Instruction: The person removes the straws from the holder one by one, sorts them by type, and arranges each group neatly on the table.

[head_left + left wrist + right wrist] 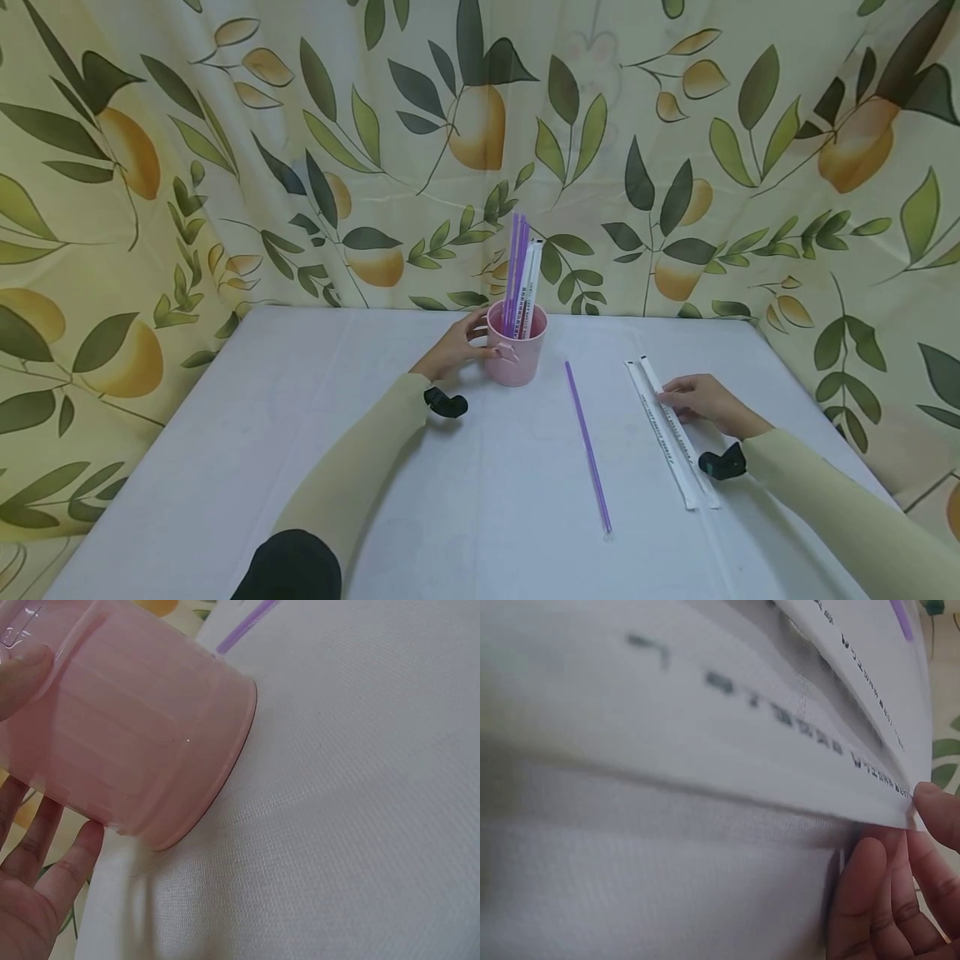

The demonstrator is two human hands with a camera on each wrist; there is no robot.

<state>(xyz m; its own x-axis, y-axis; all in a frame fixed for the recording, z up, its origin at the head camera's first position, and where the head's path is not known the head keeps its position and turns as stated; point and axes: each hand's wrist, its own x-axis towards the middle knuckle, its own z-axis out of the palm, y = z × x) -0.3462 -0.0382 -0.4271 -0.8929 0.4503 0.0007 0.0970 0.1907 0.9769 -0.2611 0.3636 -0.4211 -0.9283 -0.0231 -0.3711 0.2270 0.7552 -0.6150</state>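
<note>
**One packet pinched, one cup steadied**

Nearest, a loose purple straw (588,450) lies flat on the white worktop (465,517), its long axis running away from the person, far end slanting left.

Just right of it lie two white printed packets, the left packet (661,437) and the right packet (685,446), nearly parallel to it, perhaps spread like this so each can be taken singly. The right hand (701,400) pinches the right packet beyond its middle, the grip closed to a thin gap, thumb above and fingers beneath; the packet's far end points away and leftward.

Farther off, the left hand (453,346) holds the upright pink cup (517,367), its grip as wide as the wall, probably for steadiness. Purple straws (515,267) and white packets (532,279) stand inside, pointing up with a slight lean. Behind hangs a leaf-patterned curtain (480,125).
</note>
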